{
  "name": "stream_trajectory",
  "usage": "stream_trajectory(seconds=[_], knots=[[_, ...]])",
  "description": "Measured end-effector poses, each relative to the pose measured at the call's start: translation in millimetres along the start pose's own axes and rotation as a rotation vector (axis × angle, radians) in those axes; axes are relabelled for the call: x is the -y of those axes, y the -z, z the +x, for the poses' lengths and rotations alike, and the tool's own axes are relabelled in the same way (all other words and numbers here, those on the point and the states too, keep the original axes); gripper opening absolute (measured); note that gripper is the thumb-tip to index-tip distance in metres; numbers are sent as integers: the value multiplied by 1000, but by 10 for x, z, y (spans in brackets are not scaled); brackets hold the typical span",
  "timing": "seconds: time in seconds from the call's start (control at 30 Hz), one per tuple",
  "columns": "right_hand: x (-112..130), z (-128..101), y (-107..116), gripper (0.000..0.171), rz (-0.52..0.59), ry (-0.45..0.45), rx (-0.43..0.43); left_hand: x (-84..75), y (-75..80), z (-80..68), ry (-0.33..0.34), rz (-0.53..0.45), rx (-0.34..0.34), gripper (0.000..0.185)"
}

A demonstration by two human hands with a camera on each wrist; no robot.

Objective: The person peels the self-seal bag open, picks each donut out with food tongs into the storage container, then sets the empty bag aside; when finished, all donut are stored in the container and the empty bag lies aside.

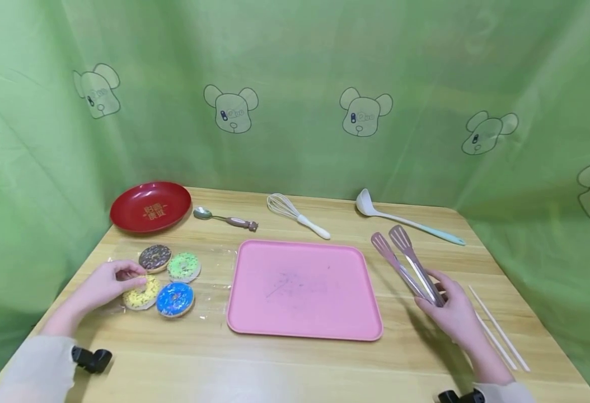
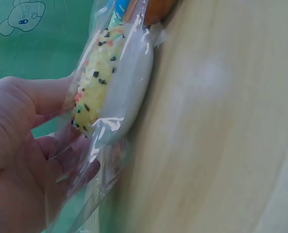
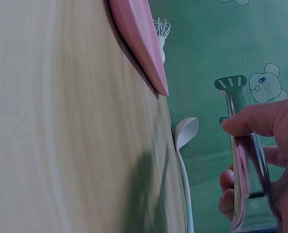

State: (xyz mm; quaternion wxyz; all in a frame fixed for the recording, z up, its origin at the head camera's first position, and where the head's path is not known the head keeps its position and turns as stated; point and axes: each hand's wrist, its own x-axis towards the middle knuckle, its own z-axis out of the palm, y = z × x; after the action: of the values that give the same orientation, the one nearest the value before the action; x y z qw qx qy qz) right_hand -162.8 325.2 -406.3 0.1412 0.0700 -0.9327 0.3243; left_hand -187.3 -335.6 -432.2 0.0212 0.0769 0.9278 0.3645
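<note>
On the left, my left hand (image 1: 108, 284) has its thumb and fingers at a yellow sprinkled toy doughnut (image 1: 141, 294), gripping it through clear plastic wrapping (image 2: 101, 131). Brown (image 1: 155, 258), green (image 1: 184, 266) and blue (image 1: 175, 299) doughnuts lie close beside it. My right hand (image 1: 448, 305) grips metal tongs (image 1: 411, 267) with purplish slotted heads, raised above the table to the right of the pink tray. The tongs' two heads stand apart, with nothing between them. In the right wrist view, the thumb lies along the tongs (image 3: 250, 165) and the fingers curl behind.
A pink tray (image 1: 305, 291) lies at the table's middle. Behind are a red plate (image 1: 151, 196), a spoon (image 1: 224, 218), a white whisk (image 1: 300, 217) and a ladle (image 1: 406, 220). White chopsticks (image 1: 501, 330) lie by my right forearm. Green curtains (image 1: 295, 168) border the table.
</note>
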Motion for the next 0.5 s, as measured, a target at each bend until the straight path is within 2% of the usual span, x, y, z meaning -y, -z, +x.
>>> stream_trajectory(seconds=[0.23,0.5], knots=[[95,16,-39,64,17,35,14,-21,0,5,-11,10,-27,14],[364,63,-212,63,49,68,68,-108,-7,5,29,-65,-61,22]])
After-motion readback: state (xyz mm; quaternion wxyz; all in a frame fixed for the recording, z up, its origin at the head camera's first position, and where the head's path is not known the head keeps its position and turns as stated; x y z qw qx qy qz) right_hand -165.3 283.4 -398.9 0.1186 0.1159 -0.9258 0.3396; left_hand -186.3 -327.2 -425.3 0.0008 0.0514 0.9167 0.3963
